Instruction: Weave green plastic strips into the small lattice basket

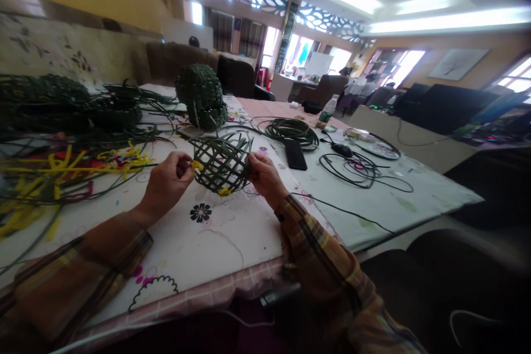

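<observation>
Between my hands is an openwork woven basket (219, 163) of dark green strips, with loose strip ends curving up at its top. Yellow ties show at its left side and its bottom. My left hand (172, 174) pinches the basket's left side by a yellow tie (196, 165). On the opposite side my right hand (263, 171) grips the edge, fingers closed on the green strips. A finished-looking, tightly woven green piece (201, 94) stands just behind the basket.
Yellow strips (62, 168) and dark green woven pieces (103, 108) lie at left. To the right are a coil of green strip (290, 133), a black phone (295, 154), a plastic bottle (327, 112), a computer mouse (342, 149) and a loose black coil (352, 171).
</observation>
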The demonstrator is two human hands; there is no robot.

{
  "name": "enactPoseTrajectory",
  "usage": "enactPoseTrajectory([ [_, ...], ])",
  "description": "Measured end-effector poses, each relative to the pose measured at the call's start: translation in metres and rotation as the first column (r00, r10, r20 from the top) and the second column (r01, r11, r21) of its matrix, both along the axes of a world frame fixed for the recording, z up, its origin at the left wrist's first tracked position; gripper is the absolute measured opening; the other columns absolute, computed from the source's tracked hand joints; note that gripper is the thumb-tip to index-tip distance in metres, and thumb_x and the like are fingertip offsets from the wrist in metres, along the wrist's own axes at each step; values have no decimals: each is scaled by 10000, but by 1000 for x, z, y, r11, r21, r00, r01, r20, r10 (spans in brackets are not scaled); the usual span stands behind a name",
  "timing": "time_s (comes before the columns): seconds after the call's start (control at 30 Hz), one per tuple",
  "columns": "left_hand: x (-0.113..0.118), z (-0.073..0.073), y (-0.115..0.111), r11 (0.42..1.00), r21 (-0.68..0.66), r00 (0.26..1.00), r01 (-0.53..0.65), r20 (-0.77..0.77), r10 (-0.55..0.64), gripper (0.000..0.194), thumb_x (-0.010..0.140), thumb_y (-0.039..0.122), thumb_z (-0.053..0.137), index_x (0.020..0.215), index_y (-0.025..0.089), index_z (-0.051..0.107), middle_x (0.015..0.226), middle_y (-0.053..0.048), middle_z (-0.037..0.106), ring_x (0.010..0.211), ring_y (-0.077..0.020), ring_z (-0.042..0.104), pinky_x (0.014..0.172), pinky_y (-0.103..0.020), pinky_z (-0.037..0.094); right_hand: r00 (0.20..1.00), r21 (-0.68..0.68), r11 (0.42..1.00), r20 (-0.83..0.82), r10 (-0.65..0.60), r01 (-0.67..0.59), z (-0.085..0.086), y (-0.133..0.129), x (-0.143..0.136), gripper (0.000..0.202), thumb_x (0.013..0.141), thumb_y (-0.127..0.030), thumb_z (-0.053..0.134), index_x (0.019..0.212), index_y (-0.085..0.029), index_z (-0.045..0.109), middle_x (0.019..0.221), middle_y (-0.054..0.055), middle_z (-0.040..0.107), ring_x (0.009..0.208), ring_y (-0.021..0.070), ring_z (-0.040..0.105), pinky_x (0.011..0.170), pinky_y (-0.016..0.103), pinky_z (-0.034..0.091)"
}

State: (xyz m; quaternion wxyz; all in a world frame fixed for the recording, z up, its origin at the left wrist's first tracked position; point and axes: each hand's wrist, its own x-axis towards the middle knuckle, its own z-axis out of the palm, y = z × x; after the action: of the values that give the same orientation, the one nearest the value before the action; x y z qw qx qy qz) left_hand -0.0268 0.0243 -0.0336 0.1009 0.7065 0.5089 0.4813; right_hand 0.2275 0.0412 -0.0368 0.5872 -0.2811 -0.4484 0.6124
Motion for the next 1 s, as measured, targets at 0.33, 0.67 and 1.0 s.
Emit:
enactPoseTrajectory([
  [0.33,-5,1,2,998,-8,998,58,40,-57,118,835,344,632,866,236,595,778,-50,680,728,-247,668,719,-370,524,1000,-15,1000,7,-17,17,4,0,2,490,727,-474,891,640,-202,493,512,-121,269,430,28,210,387,150,196],
  [0.67,13,12,-4,843,-440,545,310,809,222,62,749,196,673,775,170,623,702,-8,669,610,-126,647,511,-195,496,1000,-49,999,-3,-23,23,4,0,0,454,797,-435,854,651,-203,492,517,-119,243,431,37,214,388,149,227],
  [1.0,-7,2,1,997,14,991,82,101,-83,135,907,359,635,928,228,616,897,-48,691,824,-232,671,698,-354,551,999,-46,998,-19,-35,34,4,2,6,486,776,-441,873,643,-210,468,512,-119,263,422,36,218,378,159,206],
])
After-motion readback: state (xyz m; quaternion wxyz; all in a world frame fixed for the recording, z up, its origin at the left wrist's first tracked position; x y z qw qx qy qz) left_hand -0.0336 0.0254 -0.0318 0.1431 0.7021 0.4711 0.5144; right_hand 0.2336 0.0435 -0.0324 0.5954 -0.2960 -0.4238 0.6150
